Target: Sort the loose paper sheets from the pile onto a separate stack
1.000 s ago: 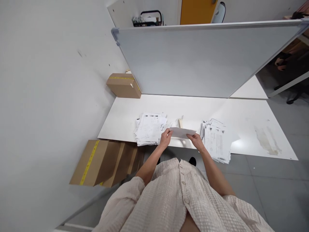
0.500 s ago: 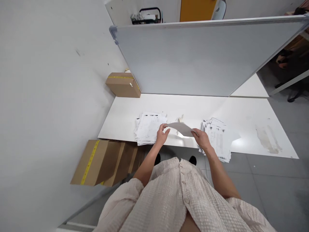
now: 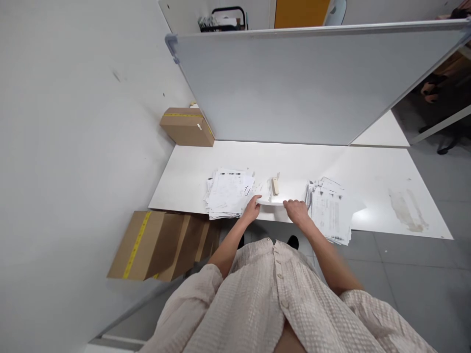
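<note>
Between my hands is a thin stack of paper, seen almost edge-on and slightly bowed, close to the table's front edge. My left hand pinches its left end. At the right end, the fingers of my right hand are closed on it. Just beyond the paper lies a small beige object, which looks like a stapler. A loose pile of printed sheets is to the left of my left hand, its top sheet bearing dark handwriting. Another pile of printed sheets lies right of my right hand, overhanging the front edge.
The white table backs onto an upright whiteboard. A taped cardboard box sits at its back left corner. More cardboard boxes stand on the left, below table height, near the wall.
The paper has gone from tilted and fanned to nearly edge-on and lower. My right hand has shifted left, nearer my left hand. The beige object now shows fully.
</note>
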`<state>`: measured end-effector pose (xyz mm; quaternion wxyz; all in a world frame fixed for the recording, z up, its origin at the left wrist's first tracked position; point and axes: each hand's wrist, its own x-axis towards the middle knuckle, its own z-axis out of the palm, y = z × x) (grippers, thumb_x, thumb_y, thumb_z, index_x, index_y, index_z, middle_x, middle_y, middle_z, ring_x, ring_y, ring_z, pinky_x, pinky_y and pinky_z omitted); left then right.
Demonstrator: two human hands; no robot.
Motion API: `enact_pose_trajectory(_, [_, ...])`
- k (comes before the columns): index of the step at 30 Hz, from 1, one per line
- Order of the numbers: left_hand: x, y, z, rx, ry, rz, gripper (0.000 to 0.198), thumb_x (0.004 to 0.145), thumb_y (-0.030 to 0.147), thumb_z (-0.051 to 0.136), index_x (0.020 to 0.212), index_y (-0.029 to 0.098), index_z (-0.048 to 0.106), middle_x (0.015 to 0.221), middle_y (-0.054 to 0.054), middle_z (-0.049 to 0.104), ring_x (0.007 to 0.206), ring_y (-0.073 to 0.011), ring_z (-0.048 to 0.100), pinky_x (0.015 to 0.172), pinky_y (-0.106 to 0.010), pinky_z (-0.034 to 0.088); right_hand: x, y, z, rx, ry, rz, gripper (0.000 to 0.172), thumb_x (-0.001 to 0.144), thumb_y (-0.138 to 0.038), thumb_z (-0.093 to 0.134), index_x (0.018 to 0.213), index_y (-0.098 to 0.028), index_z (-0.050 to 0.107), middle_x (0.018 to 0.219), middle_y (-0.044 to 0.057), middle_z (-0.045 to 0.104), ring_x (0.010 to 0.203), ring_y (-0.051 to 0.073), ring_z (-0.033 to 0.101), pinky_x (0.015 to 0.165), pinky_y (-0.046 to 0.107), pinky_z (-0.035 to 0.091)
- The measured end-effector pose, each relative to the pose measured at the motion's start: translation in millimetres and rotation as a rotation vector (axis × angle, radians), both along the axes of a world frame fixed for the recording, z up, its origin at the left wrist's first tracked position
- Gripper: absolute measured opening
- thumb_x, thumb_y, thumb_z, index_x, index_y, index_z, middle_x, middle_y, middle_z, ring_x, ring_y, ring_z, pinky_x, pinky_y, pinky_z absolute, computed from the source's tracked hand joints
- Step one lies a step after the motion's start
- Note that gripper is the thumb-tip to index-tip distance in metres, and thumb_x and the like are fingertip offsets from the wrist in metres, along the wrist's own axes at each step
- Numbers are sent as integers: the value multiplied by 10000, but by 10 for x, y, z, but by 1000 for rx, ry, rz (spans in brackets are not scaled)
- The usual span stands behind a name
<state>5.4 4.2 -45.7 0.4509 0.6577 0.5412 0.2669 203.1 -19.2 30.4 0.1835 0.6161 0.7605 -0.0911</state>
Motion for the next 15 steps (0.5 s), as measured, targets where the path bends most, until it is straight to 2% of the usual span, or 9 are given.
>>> enact_pose_trajectory(7, [11, -26, -11, -18, 33, -23, 266, 815, 167, 380, 1058, 201, 485, 1085, -72, 551, 1001, -178, 520, 863, -342, 404, 31, -22, -94, -21, -11, -26, 244, 810, -75, 364, 975, -178, 510, 911, 119, 601, 856, 204, 559, 679, 304, 335])
enact_pose_trajectory(15, [-10, -15, -27, 37, -21, -47, 193, 817, 218, 402, 924, 208, 561, 999, -33, 601, 957, -157, 544, 854, -303, 403, 46, -24, -104, 6, -5, -22, 252, 784, -45, 363, 943, -175, 509, 874, 110, 604, 820, 213, 567, 651, 302, 337])
